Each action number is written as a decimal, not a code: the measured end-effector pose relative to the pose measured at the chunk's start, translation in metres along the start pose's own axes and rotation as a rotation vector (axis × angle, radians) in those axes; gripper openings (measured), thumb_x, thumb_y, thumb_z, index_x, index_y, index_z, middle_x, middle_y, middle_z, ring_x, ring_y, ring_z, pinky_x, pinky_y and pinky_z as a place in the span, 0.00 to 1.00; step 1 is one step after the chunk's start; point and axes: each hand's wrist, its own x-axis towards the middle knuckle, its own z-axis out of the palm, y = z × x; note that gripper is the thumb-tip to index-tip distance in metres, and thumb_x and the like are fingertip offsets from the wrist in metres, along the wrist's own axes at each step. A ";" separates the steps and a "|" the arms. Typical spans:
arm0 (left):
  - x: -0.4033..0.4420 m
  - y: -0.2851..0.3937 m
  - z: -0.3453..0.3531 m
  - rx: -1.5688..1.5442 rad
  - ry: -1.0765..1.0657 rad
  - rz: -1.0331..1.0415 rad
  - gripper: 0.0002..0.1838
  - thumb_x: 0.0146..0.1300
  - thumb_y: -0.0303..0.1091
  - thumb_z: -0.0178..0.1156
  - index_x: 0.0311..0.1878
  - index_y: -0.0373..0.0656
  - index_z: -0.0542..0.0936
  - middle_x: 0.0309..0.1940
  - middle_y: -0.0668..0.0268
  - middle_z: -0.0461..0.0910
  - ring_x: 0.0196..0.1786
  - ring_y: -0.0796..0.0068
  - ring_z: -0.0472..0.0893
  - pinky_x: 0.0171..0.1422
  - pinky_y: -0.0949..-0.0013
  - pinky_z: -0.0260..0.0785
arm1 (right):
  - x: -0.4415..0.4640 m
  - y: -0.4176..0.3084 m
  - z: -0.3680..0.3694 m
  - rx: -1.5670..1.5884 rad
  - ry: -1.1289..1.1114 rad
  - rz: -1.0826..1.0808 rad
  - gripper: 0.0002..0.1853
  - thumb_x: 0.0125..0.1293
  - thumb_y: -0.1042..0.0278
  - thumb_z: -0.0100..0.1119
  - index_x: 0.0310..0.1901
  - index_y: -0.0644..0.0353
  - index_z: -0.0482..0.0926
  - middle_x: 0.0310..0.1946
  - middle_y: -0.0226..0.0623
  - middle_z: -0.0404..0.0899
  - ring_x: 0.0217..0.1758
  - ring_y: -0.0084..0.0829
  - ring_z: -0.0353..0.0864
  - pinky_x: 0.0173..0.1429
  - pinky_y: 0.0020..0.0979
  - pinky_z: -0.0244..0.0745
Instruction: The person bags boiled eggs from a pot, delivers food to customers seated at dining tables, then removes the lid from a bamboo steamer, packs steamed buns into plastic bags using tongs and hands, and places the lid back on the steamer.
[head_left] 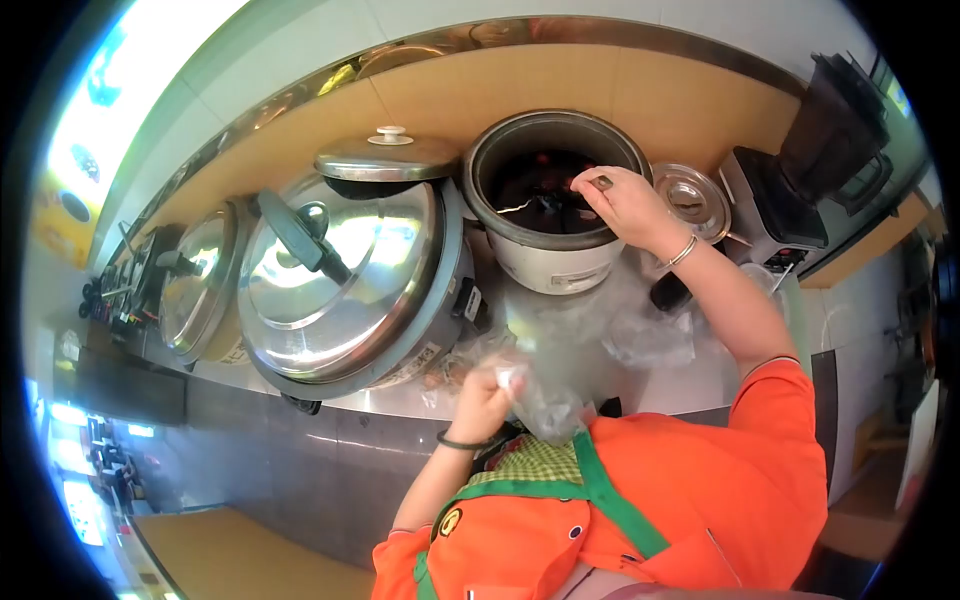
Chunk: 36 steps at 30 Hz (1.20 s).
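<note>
My right hand (622,205) is closed over the right side of an open cooker pot (560,262), white outside with a grey rim. From the fist pokes the end of a slim utensil handle (601,183); its other end is hidden. Dark liquid (535,190) with a few reddish pieces fills the lower pot. In front of the large lidded cooker, my left hand (482,405) is closed around the gathered top of a clear plastic bag (552,412), which hangs against my apron. What the bag holds is unclear.
Left of the pot stand a large steel-lidded cooker (340,270), another lidded cooker (200,285) and a domed lid (385,158). A round metal lid (692,200) and a blender (820,150) are on the right. Crumpled clear plastic (655,335) lies on the counter.
</note>
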 end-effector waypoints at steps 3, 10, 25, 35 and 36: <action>-0.005 0.014 -0.001 -0.023 -0.227 -0.134 0.09 0.58 0.32 0.53 0.34 0.35 0.77 0.37 0.59 0.77 0.41 0.66 0.75 0.46 0.69 0.64 | 0.004 -0.001 0.004 0.073 0.022 0.122 0.15 0.65 0.62 0.41 0.32 0.63 0.74 0.28 0.43 0.76 0.33 0.43 0.74 0.40 0.36 0.69; 0.006 0.013 0.012 0.201 -0.274 0.140 0.09 0.56 0.29 0.55 0.40 0.40 0.78 0.37 0.61 0.75 0.46 0.67 0.72 0.49 0.69 0.64 | -0.005 -0.007 -0.010 0.167 0.182 0.320 0.15 0.65 0.61 0.41 0.31 0.62 0.75 0.21 0.39 0.75 0.26 0.32 0.76 0.32 0.30 0.69; 0.050 -0.010 0.004 0.274 0.243 0.183 0.15 0.58 0.27 0.48 0.48 0.41 0.76 0.48 0.54 0.70 0.50 0.57 0.69 0.58 0.65 0.56 | -0.024 -0.021 -0.046 0.401 0.425 0.471 0.16 0.65 0.59 0.44 0.33 0.61 0.77 0.18 0.29 0.74 0.21 0.16 0.70 0.27 0.19 0.65; 0.073 -0.004 0.016 -0.546 0.230 -0.117 0.16 0.64 0.35 0.47 0.53 0.41 0.71 0.44 0.66 0.75 0.42 0.79 0.74 0.49 0.69 0.68 | -0.039 -0.085 -0.088 0.402 0.487 0.419 0.17 0.67 0.59 0.41 0.34 0.63 0.77 0.19 0.25 0.72 0.22 0.11 0.66 0.26 0.14 0.62; 0.075 -0.003 0.016 -0.691 0.260 -0.146 0.17 0.63 0.33 0.49 0.55 0.43 0.67 0.45 0.66 0.73 0.41 0.76 0.75 0.49 0.63 0.70 | -0.044 -0.095 -0.090 0.391 0.422 0.404 0.17 0.67 0.60 0.40 0.34 0.63 0.76 0.22 0.27 0.74 0.22 0.13 0.67 0.27 0.16 0.64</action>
